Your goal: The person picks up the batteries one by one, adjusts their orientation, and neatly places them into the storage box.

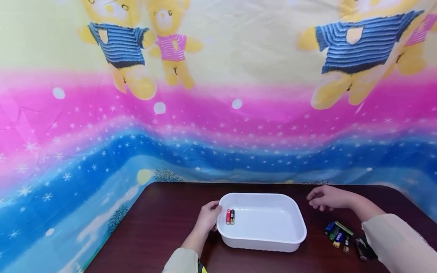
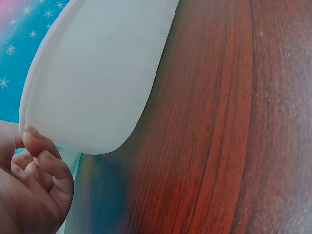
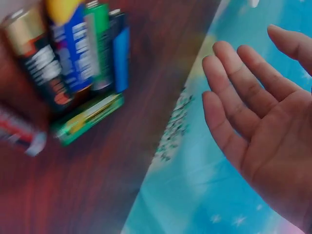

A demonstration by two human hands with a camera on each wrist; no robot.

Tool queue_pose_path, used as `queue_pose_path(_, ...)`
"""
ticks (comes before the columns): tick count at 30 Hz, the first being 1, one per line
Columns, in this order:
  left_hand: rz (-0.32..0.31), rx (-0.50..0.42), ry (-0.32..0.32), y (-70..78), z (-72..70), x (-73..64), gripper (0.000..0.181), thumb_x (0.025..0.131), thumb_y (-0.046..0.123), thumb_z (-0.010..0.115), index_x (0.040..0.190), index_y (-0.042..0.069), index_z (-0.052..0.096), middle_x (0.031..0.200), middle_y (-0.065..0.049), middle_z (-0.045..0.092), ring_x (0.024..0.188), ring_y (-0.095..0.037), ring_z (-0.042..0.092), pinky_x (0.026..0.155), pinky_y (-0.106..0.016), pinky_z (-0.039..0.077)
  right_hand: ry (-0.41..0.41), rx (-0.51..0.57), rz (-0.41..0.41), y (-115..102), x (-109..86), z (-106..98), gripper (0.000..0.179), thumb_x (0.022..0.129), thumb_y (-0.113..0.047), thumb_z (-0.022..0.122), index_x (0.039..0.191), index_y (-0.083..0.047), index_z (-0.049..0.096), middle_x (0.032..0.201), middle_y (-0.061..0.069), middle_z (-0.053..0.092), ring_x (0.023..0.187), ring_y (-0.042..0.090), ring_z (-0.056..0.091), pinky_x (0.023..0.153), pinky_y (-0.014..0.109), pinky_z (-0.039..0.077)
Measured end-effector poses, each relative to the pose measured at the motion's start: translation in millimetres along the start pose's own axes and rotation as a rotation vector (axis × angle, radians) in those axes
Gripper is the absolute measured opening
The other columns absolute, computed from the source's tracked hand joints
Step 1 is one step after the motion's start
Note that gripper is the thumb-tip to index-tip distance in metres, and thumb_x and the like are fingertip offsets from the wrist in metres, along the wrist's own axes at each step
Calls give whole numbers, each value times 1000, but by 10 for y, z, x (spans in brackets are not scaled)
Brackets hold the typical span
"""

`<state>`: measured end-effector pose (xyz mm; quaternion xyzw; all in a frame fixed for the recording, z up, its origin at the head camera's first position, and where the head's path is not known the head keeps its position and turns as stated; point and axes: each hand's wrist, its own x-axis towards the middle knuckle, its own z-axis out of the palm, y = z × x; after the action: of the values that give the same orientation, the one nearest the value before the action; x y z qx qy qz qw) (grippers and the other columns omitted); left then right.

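Note:
A white plastic tray (image 1: 263, 222) stands in the middle of the dark table. Inside it, against the left end, a red battery (image 1: 228, 217) and a black-and-gold battery (image 1: 232, 217) lie side by side. My left hand (image 1: 207, 218) pinches the tray's left rim; the left wrist view shows the fingers curled at the tray's edge. Off to the right, my right hand (image 1: 329, 198) hovers with loose fingers and holds nothing. Several loose batteries (image 1: 338, 234) lie below it, among them a green-and-yellow battery (image 3: 90, 118) and a blue-and-yellow battery (image 3: 72, 48), blurred in the right wrist view.
The dark wood-grain table (image 1: 153, 227) has rounded far corners. Directly behind it hangs a printed cloth (image 1: 218, 113) with bears and snowflakes. Partly behind the right sleeve (image 1: 399, 239), a dark battery (image 1: 361, 248) lies near the group.

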<state>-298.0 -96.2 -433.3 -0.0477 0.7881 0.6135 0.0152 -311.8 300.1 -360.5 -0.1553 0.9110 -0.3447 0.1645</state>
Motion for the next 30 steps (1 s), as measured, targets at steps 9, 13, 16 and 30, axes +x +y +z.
queue_pose_path(9, 8, -13, 9, -41, -31, -9, 33, 92, 16, 52, 122, 4, 56, 91, -15, 62, 38, -10, 40, 36, -21, 37, 66, -331, 85, 243, -166, 101, 40, 77, -37, 72, 91, -1, 61, 81, 3, 58, 73, 18, 53, 64, 37, 46)
queue_pose_path(13, 2, -8, 6, -42, -41, -19, 33, 93, 17, 52, 123, 4, 56, 93, -16, 62, 39, -11, 41, 37, -21, 38, 27, -322, 156, 299, -205, 150, 45, 74, -43, 73, 87, -3, 57, 79, 5, 50, 69, 18, 47, 59, 34, 41)
queue_pose_path(16, -3, -5, 6, -41, -44, -27, 34, 93, 18, 52, 124, 4, 55, 95, -16, 61, 40, -12, 41, 37, -21, 38, 19, -335, 185, 326, -224, 179, 46, 72, -45, 74, 86, -5, 55, 84, 8, 45, 71, 19, 46, 58, 34, 40)
queue_pose_path(30, -3, -8, 2, -39, -31, -22, 33, 93, 17, 52, 124, 4, 56, 95, -15, 62, 41, -12, 42, 37, -21, 38, -1, -457, 208, 412, -177, 286, 53, 65, -51, 76, 86, -8, 53, 87, 8, 44, 74, 21, 47, 59, 39, 41)
